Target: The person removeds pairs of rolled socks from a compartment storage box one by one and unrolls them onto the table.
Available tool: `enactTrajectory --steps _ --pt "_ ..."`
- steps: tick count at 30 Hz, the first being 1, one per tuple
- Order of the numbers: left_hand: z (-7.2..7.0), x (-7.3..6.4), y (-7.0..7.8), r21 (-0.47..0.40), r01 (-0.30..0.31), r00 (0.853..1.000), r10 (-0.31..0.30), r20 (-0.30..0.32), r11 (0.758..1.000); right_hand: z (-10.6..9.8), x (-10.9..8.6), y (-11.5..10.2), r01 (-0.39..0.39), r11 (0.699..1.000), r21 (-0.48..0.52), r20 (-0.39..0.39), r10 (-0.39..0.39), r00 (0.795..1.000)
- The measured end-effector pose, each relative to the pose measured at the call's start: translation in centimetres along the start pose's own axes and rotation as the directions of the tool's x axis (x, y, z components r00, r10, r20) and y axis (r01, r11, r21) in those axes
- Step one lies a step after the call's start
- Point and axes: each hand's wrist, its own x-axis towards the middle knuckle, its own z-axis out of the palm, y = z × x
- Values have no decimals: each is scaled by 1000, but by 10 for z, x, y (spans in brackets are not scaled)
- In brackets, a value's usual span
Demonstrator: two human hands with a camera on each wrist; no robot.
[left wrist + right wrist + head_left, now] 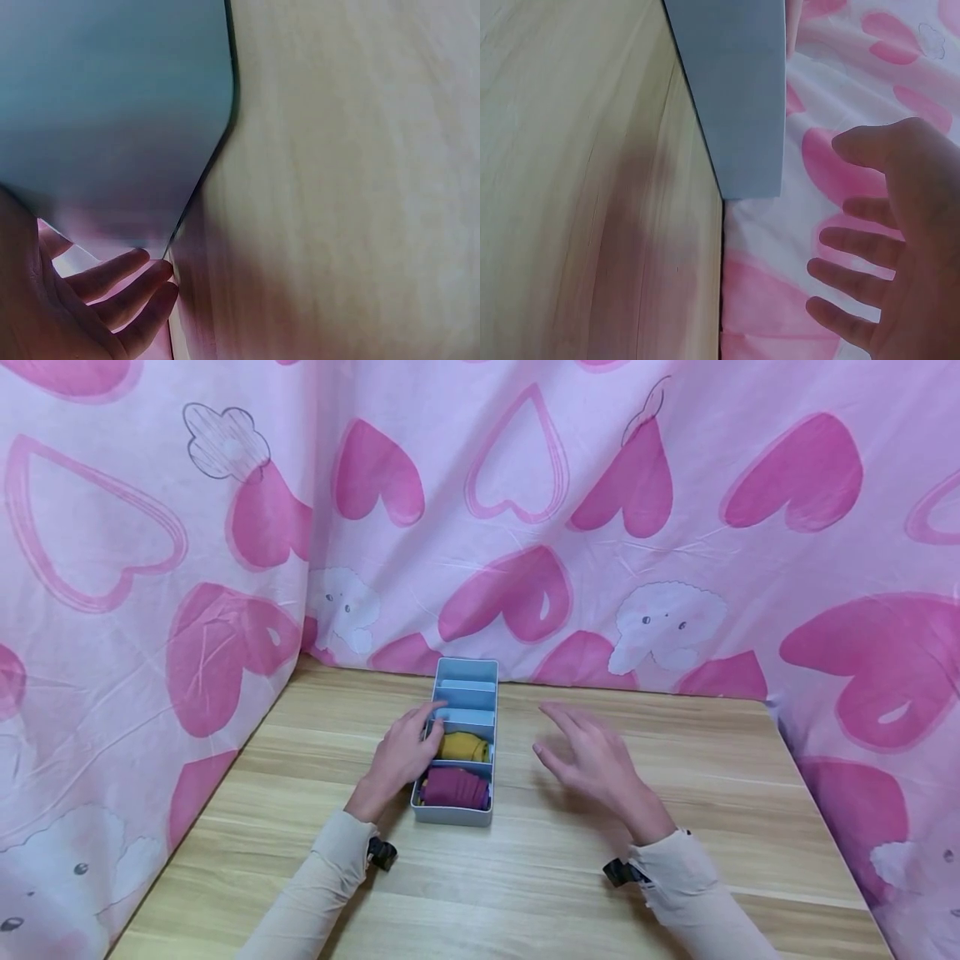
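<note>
A long grey-blue divided box (453, 816) stands on the table, with compartments running from front to back. A rolled maroon cloth item (454, 788) fills the front compartment, and a rolled mustard-yellow one (462, 747) lies in the compartment behind it. The two rear compartments show bare blue inner walls. My left hand (405, 752) is at the box's left side, its fingertips right at the rim beside the yellow roll. In the left wrist view its fingers (124, 296) stretch loosely along the box's outer wall. My right hand (596, 760) hovers right of the box, fingers spread and holding nothing.
The wood-grain table (525, 893) spreads around the box on all sides. A pink curtain (585, 560) with hearts and cartoon animals hangs behind the table and along its left and right edges. The box's far end stands close to the back curtain.
</note>
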Motion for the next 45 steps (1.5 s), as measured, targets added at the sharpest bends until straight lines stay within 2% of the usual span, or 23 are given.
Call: enactTrajectory --steps 6,16,23,29,42,45 --pt "1 0 0 2 4 1000 -4 5 1000 3 2 -10 35 998 46 26 -36 999" --pt "0 -1 1 -5 9 1000 -9 9 1000 9 5 -31 159 980 117 -15 -159 987" --pt "0 -1 2 4 21 1000 -21 13 1000 19 6 -43 160 969 188 43 -171 984" --pt "0 -1 2 7 15 1000 -15 12 1000 22 7 -56 180 939 294 92 -215 972" --pt "0 -1 2 27 15 1000 -15 16 1000 31 12 -73 235 887 398 142 -313 939" --pt "0 -1 2 28 16 1000 -16 14 999 32 14 -77 242 886 396 147 -321 935"
